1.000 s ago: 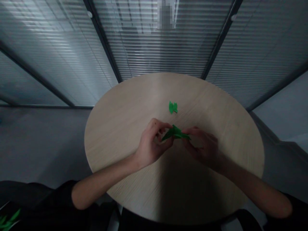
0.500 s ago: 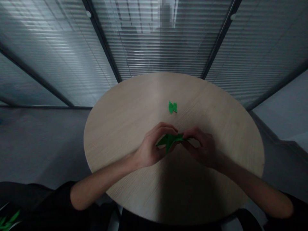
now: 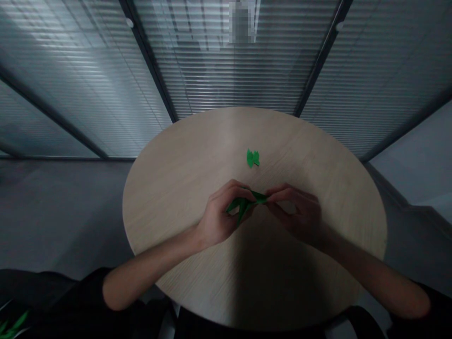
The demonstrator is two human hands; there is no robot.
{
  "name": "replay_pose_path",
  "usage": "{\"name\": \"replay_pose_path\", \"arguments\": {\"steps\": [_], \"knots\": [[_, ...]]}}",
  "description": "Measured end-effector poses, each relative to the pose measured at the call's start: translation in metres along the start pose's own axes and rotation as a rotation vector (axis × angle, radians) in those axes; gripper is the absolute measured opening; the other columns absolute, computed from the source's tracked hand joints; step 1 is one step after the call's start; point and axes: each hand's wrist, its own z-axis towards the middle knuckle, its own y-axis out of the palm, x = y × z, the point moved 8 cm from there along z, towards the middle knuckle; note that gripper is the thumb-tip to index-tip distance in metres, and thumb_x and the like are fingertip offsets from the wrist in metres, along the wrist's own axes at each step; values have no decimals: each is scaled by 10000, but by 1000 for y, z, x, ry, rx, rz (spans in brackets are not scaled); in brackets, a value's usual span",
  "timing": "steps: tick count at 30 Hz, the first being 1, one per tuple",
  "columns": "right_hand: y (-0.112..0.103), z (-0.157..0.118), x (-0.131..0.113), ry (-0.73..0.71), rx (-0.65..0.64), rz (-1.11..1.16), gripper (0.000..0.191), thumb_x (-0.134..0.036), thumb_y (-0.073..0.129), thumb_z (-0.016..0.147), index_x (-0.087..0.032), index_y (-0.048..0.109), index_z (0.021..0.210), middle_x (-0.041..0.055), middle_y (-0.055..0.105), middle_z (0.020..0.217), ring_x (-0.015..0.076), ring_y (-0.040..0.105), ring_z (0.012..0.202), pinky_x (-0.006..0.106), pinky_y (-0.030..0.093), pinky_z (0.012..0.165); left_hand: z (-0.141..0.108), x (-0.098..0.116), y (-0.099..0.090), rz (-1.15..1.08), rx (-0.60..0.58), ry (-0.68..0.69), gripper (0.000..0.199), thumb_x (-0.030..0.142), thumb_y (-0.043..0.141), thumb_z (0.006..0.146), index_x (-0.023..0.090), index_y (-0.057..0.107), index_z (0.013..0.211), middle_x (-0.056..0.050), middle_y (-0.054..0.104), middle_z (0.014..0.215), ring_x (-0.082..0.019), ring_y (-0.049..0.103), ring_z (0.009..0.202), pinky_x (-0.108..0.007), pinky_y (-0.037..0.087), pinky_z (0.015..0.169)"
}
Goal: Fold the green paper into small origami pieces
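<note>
A dark green folded paper piece is held between both hands, above the middle of the round table. My left hand is closed around its left part, with fingers over the top and the thumb below. At its right end, my right hand pinches the tip between thumb and fingertips. Part of the paper is hidden behind the left fingers. Farther back on the table lies a small bright green shape like a butterfly, apart from both hands.
Glass partitions with horizontal blinds stand behind the table. Leaves of a green plant show at the lower left corner. A dark shadow falls over the table's near side.
My left hand has shifted slightly left and turned the folded paper, covering more of it. My right hand still pinches the right end, with its fingers a little straighter.
</note>
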Motion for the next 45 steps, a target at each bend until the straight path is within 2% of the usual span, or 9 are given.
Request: {"name": "replay_pose_path", "arguments": {"steps": [4,11,15,20,28,33,42,45], "knots": [[1,0,2,36,-15,1,130,-105,734,916,-227,694,936,11,778,945,121,755,818,214,597,742,-1,-5,2,-15,-36,-60,141,119,730,905,195,697,1019,-74,723,993,-161,701,840,-291,553,713],[0,3,10,109,-31,17,115,-130,744,909,-231,717,956,-3,772,926,125,741,821,229,599,764,-4,-20,-1,-113,25,-214,116,175,784,889,203,712,976,-51,738,957,-168,706,836,-304,555,721],[2,2,14,157,-46,59,97,-131,701,932,-227,700,923,-4,742,881,121,709,784,235,586,729,-2,-19,0,-151,26,-231,125,165,798,871,199,708,950,-44,728,957,-160,697,832,-294,549,711],[8,-1,20,214,-77,143,52,-173,690,957,-225,691,959,12,724,916,126,702,804,240,588,715,1,-16,-2,-113,38,-240,121,154,806,858,192,699,900,-35,720,913,-152,680,795,-282,546,684],[2,3,11,121,-53,53,100,-132,703,931,-231,697,946,8,734,909,136,705,805,263,588,740,-1,-19,-1,-166,38,-242,154,252,832,870,186,693,874,-52,732,924,-165,703,794,-293,584,687],[1,3,9,103,-48,26,68,-168,696,947,-235,703,954,18,745,917,150,713,807,276,602,731,1,-18,-1,-145,36,-248,177,300,829,879,185,694,871,-66,735,929,-171,705,784,-304,603,685],[8,0,20,269,-72,218,39,-179,724,919,-212,714,938,17,758,888,128,751,786,220,642,721,-6,-24,2,-250,40,-326,134,171,780,863,183,649,885,-64,740,966,-161,725,789,-274,626,669],[10,-4,26,347,-73,277,120,-187,752,889,-201,700,997,18,782,879,144,784,769,239,669,744,-8,-29,3,-313,58,-371,162,181,782,861,186,622,884,-60,734,950,-162,726,763,-281,645,658]]}}
